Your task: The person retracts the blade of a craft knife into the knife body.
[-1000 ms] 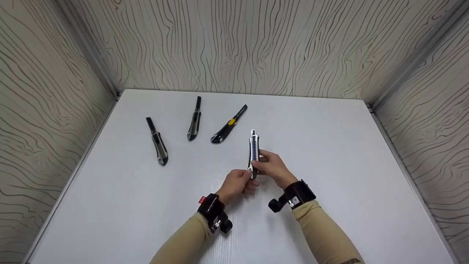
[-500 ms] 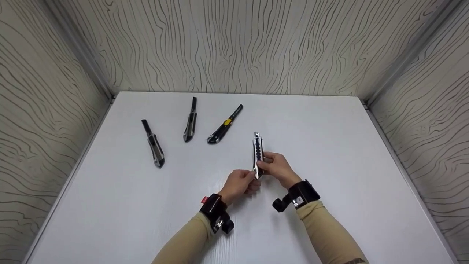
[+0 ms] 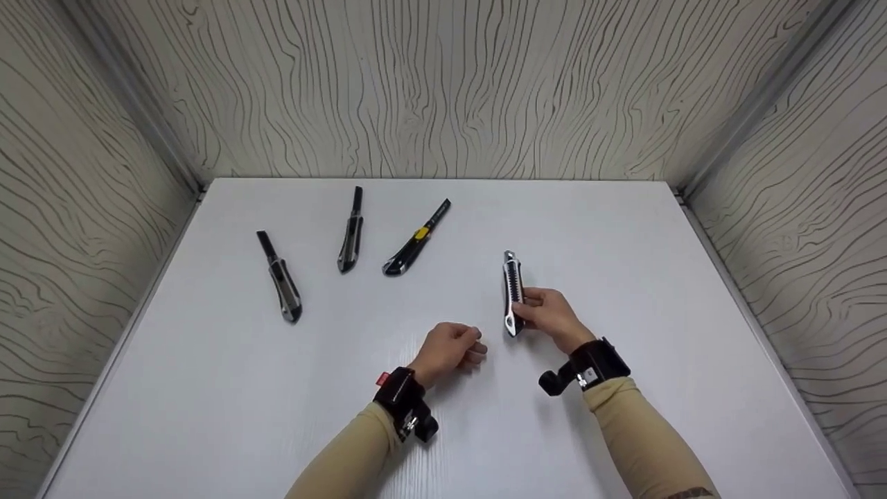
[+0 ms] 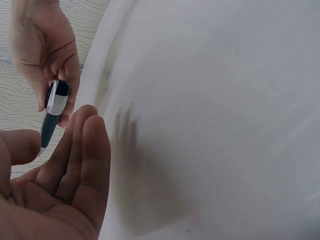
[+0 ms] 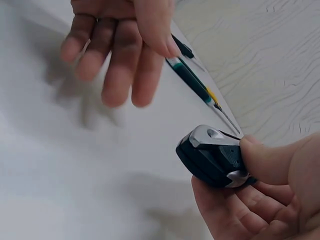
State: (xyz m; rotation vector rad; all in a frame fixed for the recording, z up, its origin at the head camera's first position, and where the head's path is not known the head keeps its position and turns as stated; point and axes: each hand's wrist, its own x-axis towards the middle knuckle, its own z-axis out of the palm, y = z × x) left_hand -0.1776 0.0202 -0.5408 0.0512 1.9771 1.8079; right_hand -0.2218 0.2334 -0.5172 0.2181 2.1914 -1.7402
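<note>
My right hand [image 3: 554, 315] grips a silver-and-black utility knife [image 3: 513, 284] between thumb and fingers, its blade end pointing away from me. In the right wrist view the rounded butt of that utility knife [image 5: 207, 155], with a hole in its silver trim, faces the camera. My left hand [image 3: 447, 350] is apart from it, to its left. Seen from the left wrist, the fingers [image 4: 95, 155] are loosely bent and hold nothing. The left hand [image 5: 120, 45] hangs above the white surface in the right wrist view.
On the white table [image 3: 242, 416] lie a grey-black utility knife [image 3: 280, 277] at left, another grey-black utility knife [image 3: 351, 232] farther back, and a black utility knife [image 3: 416, 239] with a yellow slider. Wood-patterned walls [image 3: 429, 90] stand at the back and both sides.
The left hand has let go of the utility knife's butt end. My right hand has carried the knife to the right, away from the left hand. The camera view has shifted slightly.
</note>
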